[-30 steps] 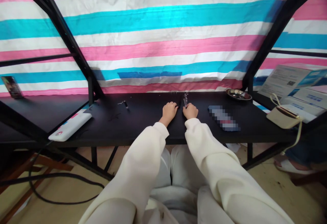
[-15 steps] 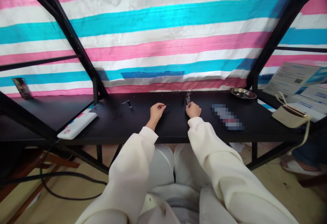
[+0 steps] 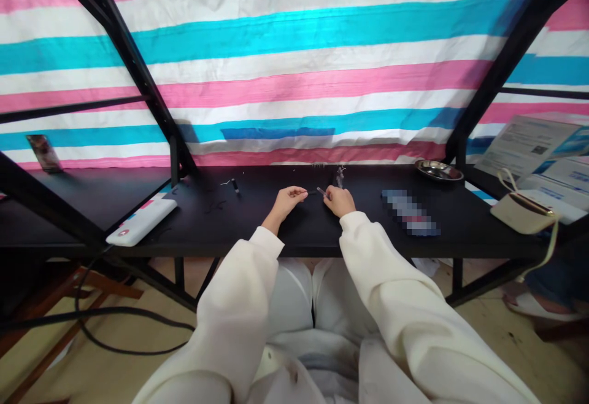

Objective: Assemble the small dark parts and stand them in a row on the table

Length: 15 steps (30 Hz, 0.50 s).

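My left hand (image 3: 286,201) is closed in a pinch above the black table (image 3: 257,232). A short thin dark stick (image 3: 312,193) points right from its fingertips. Close by on the right, my right hand (image 3: 340,201) pinches a small slim clear piece (image 3: 321,191), tilted toward the dark stick. A narrow space seems to lie between the two pieces. Just behind the right hand is a little heap of small clear pieces (image 3: 340,177). Farther back, a row of tiny dark parts (image 3: 317,165) lies along the table's rear edge. The exact kind of these small parts cannot be made out.
At left lie a white power bank (image 3: 142,223) with a cable and a small black cylinder (image 3: 235,186). A shiny metal dish (image 3: 439,170), a blurred-out packet (image 3: 409,212) and a beige purse (image 3: 522,212) are on the right. Black frame posts (image 3: 494,66) flank the table.
My right hand has moved left from the heap, and a clear piece now shows in its fingers. My left hand has shifted slightly right with the dark stick.
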Available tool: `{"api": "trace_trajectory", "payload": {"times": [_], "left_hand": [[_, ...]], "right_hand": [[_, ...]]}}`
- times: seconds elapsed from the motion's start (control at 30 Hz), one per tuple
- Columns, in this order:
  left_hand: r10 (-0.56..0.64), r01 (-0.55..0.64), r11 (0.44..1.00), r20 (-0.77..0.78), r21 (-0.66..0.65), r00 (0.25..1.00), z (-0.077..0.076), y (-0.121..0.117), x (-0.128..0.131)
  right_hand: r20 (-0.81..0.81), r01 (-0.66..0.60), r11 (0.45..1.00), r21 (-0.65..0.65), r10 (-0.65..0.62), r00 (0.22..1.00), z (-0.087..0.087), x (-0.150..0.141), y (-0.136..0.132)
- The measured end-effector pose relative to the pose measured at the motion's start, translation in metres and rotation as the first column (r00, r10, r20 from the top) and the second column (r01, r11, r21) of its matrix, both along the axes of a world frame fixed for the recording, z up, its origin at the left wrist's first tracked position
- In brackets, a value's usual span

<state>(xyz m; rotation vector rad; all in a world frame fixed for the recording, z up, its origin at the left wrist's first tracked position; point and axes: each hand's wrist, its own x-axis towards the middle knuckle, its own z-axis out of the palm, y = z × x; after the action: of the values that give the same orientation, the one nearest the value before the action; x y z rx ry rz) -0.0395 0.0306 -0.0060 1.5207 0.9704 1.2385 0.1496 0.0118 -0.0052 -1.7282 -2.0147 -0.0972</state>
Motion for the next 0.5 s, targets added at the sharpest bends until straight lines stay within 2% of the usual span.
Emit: {"api": "trace_trajectory", "payload": {"times": [0.27,0.5], "left_hand": [[0.015,-0.015,1.0,0.019,-0.009,1.0,0.0015,-0.0009,0.0001],[0.046,-0.046,0.999,0.008,0.01,0.999,-0.0011,0.002,-0.0007]], "right_hand": [[0.075,-0.042,0.999,-0.017,0.043,0.996,0.001,-0.003,-0.0012],[0.061,-0.036,0.999,-0.009,0.036,0.997,0.0014,-0.0029,-0.0023]]}}
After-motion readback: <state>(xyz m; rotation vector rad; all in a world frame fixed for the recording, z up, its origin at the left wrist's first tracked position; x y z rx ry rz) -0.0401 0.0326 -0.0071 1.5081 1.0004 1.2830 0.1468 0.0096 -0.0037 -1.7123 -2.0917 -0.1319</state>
